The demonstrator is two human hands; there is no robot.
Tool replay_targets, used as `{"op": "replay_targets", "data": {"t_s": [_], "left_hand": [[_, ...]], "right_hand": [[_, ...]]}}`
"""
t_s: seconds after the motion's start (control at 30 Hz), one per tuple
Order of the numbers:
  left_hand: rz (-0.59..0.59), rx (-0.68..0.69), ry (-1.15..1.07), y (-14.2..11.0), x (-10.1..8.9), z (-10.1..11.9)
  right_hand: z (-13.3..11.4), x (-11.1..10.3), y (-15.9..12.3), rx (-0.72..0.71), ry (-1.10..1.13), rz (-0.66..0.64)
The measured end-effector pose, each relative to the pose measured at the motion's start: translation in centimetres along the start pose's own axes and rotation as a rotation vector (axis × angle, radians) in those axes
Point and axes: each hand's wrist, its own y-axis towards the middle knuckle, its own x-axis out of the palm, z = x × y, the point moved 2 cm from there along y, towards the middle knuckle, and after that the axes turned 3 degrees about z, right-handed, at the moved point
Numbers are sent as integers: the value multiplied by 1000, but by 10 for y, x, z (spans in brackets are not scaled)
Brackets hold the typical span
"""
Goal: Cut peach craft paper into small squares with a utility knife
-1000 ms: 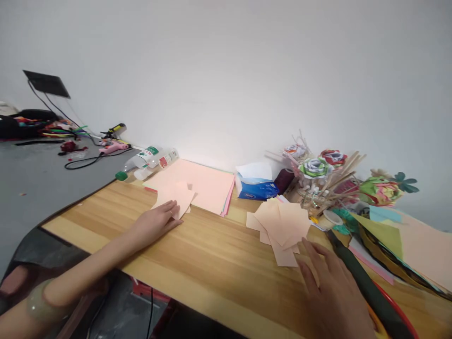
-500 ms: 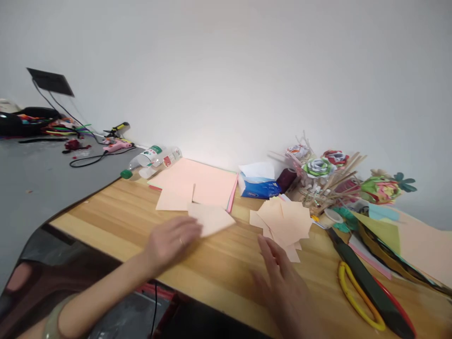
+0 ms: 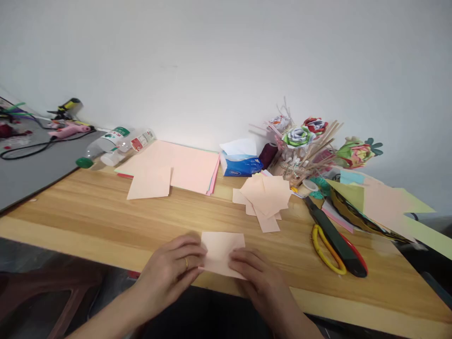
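Note:
A small peach paper square (image 3: 223,252) lies near the front edge of the wooden table (image 3: 106,216). My left hand (image 3: 169,273) rests on its left side with the fingers laid on the sheet. My right hand (image 3: 259,280) presses the lower right corner with fingers flat. Both hands hold the sheet down against the table. A fanned pile of cut peach squares (image 3: 264,197) sits behind it, and a single larger peach sheet (image 3: 150,182) lies to the left.
A stack of pink and peach paper (image 3: 183,165) lies by the wall beside plastic bottles (image 3: 113,143) and a blue tissue pack (image 3: 240,165). Scissors (image 3: 334,240) lie at right. Paper flowers on sticks (image 3: 303,141) and coloured sheets (image 3: 381,202) crowd the back right.
My left hand carried one peach square from the left pile to the front middle. My right hand came in from the right onto it. The view shifted right.

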Motion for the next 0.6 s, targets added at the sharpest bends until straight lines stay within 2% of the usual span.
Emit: {"op": "replay_targets", "data": {"t_s": [0.07,0.17,0.3,0.43,0.6], "left_hand": [[25,-147,-35,3,2,4],[38,-383,-20,4,7,7],[87,-562,50,3,16,6],[142,-551,155,0,23,1],[177,-489,256,-4,27,-3]], "right_hand": [[1,0,0,83,35,45],[4,2,-2,315,0,90],[5,9,-4,523,-146,142],[2,16,-6,578,-220,249],[-3,17,-4,503,-324,325]]}}
